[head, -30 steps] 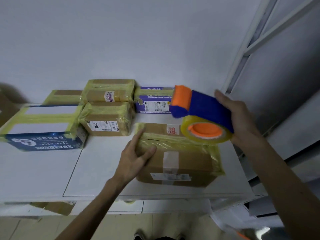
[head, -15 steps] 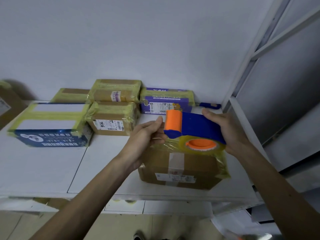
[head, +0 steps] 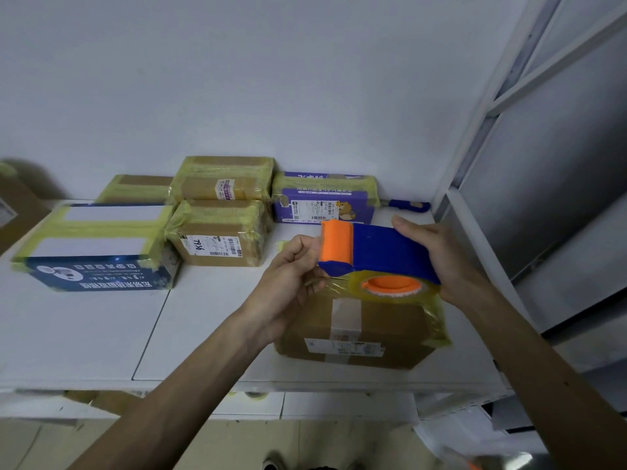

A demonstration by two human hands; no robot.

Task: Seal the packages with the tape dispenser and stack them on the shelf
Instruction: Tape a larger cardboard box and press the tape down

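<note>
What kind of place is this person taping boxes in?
Probably a parcel packing or storage room. Taped, label-bearing packages line a white shelf, the right hand holds a tape dispenser while the left hand pinches its tape, and metal racking stands at the right.

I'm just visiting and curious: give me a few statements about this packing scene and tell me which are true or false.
1. The right hand grips the blue and orange tape dispenser. True.
2. The dispenser lies on the white shelf. False: it is held above the brown cardboard box.
3. The left hand pinches the clear tape at the dispenser's orange end. True.
4. The purple box sits nearest the shelf's front edge. False: it stands at the back, by the wall.
</note>
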